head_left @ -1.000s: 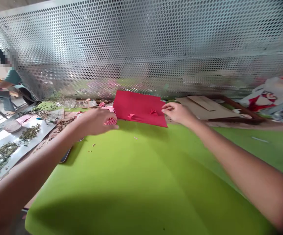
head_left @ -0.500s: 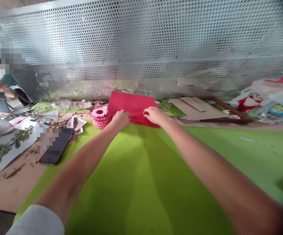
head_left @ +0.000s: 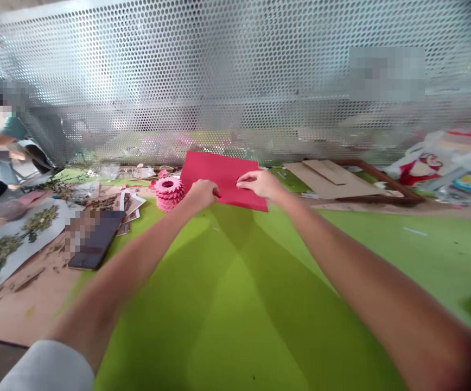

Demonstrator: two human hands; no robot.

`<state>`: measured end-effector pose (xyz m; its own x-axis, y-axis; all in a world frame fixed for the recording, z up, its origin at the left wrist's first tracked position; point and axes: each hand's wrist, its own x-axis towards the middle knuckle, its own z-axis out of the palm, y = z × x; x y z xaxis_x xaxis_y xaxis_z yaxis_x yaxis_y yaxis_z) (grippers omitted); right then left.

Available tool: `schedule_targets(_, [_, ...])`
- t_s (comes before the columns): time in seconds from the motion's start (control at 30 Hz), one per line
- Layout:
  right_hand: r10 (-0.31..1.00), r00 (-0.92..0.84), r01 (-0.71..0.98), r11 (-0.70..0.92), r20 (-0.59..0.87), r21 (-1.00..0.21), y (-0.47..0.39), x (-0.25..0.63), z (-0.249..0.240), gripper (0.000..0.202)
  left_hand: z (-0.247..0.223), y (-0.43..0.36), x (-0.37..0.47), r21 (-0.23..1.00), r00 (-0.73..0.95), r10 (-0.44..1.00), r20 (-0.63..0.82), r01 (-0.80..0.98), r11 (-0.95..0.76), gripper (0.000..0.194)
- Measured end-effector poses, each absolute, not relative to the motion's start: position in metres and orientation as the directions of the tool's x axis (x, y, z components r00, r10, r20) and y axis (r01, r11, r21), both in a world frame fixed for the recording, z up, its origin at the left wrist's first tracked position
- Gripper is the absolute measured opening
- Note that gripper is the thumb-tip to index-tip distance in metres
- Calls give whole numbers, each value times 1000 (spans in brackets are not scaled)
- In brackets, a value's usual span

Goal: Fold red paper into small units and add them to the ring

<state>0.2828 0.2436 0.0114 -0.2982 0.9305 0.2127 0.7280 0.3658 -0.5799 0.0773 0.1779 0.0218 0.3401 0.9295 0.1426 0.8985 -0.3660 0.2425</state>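
Observation:
A red paper sheet point(head_left: 223, 163) lies at the back of the green surface, its near right corner sticking out over the green. My left hand point(head_left: 203, 195) is closed at its near left edge, with a bit of red showing at the fingertips. Above the sheet's right part, my right hand point(head_left: 262, 185) has thumb and fingers drawn into a pinch; what lies between the tips is too small to make out. Just left of my left hand stands a stack of pink scalloped paper rings point(head_left: 168, 190).
A dark phone point(head_left: 97, 239), small photos point(head_left: 132, 203) and dried plants on white paper point(head_left: 27, 228) lie left. Cardboard pieces point(head_left: 333, 182) rest by a wooden frame point(head_left: 398, 191). Plastic bags point(head_left: 443, 163) sit far right. Perforated metal point(head_left: 219, 70) rises behind. A person point(head_left: 13, 130) is far left.
My right hand has shifted slightly up and left over the red paper, its fingers closer together. My left hand stays at the sheet's near edge, turned a little. The view has shifted slightly.

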Motion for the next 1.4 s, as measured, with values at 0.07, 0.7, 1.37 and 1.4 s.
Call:
schedule_targets(0.07, [921, -344, 699, 382, 185, -605, 230, 272, 10, 12, 23, 156, 70, 231, 386, 903, 191, 876, -423, 20])
schedule_targets(0.7, [850, -514, 811, 525, 114, -259, 239, 281, -19, 76, -11, 87, 33, 134, 470, 851, 233, 852, -506, 55])
schedule_targets(1.37, [821, -542, 805, 569, 181, -171, 243, 275, -22, 83, -16, 76, 39, -32, 637, 734, 237, 760, -649, 45])
schedule_targets(1.4, [833, -533, 814, 553, 150, -179, 244, 274, -23, 83, -16, 69, 39, -11, 645, 726, 239, 750, -662, 45])
